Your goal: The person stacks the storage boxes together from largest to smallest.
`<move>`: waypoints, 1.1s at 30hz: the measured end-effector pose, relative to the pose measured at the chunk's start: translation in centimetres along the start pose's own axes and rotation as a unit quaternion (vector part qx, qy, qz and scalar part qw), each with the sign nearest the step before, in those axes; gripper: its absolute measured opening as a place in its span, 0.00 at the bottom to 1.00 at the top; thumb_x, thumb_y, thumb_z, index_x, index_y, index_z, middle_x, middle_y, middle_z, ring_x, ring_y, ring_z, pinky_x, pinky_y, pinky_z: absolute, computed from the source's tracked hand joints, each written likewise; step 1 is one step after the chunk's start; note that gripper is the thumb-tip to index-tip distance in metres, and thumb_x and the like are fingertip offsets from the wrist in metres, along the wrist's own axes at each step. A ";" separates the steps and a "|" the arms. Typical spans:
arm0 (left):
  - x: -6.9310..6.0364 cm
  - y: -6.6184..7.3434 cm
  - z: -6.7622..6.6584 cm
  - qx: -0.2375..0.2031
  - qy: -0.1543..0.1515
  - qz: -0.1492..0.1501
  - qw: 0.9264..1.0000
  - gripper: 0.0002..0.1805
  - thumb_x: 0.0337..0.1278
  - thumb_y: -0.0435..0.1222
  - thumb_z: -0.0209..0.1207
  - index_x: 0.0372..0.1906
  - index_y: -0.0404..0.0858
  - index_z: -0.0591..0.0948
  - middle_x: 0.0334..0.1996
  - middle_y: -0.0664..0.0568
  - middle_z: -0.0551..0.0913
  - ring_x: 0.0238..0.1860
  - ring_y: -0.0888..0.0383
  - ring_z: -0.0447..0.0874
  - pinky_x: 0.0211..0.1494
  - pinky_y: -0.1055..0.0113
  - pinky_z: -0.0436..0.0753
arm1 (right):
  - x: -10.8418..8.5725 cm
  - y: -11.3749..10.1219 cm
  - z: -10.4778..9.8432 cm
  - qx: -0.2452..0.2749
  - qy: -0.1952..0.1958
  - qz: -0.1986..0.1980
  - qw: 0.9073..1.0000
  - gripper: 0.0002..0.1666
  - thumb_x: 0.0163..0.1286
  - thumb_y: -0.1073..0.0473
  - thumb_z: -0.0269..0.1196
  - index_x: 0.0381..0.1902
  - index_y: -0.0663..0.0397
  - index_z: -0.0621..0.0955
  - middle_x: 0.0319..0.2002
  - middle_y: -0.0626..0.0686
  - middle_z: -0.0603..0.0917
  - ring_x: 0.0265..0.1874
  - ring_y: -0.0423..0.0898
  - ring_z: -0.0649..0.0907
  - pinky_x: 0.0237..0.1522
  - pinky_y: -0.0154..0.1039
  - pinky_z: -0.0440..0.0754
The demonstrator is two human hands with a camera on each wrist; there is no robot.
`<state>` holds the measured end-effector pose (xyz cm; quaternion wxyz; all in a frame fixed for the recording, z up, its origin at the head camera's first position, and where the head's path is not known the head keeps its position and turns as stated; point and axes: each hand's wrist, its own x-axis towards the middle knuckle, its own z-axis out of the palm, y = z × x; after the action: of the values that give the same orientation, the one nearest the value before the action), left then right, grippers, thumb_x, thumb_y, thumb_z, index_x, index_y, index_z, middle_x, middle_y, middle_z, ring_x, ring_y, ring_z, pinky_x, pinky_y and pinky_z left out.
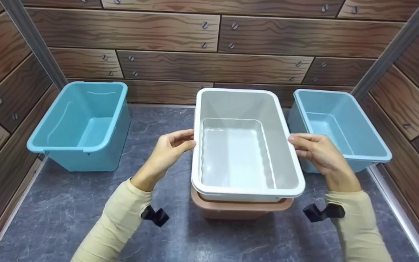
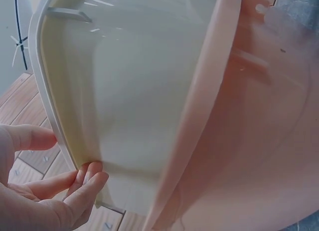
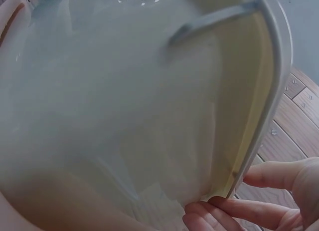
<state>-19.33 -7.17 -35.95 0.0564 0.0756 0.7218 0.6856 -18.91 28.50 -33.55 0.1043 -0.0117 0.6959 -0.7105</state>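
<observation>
A white plastic bin [image 1: 235, 156] is held by both hands in the middle of the head view. My left hand [image 1: 169, 151] pinches its left rim, thumb on the outer edge and fingertips tucked beneath. On the opposite side, my right hand [image 1: 318, 151] pinches the right rim the same way. Directly below is a brownish-pink bin [image 1: 238, 211], mostly hidden by the white one. In the left wrist view the white bin's wall [image 2: 139, 91] stands well above the pink rim [image 2: 204, 101], its lower part inside or behind that rim. Whether the bottoms touch is hidden.
A teal bin [image 1: 111, 145] stands at the left, and a lighter blue bin [image 1: 373, 158] at the right, close to my right hand. Wood-patterned walls [image 1: 169, 65] with metal corner posts [image 1: 35, 40] enclose the dark marbled surface [image 1: 151, 218].
</observation>
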 end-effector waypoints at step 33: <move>0.1 -0.9 0.1 0.008 -0.005 -0.006 1.000 0.23 0.59 0.26 0.56 0.60 0.22 0.73 0.54 0.29 0.80 0.52 0.53 0.83 0.60 0.65 0.83 | 0.4 1.1 -0.5 -0.016 0.007 0.018 1.000 0.17 0.71 0.65 0.56 0.29 0.39 0.86 0.27 0.41 0.89 0.30 0.35 0.87 0.37 0.27 0.86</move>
<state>-19.39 -7.08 -36.88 0.0636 0.0750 0.7274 0.6791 -19.23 28.92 -34.75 0.1123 0.0044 0.7081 -0.6971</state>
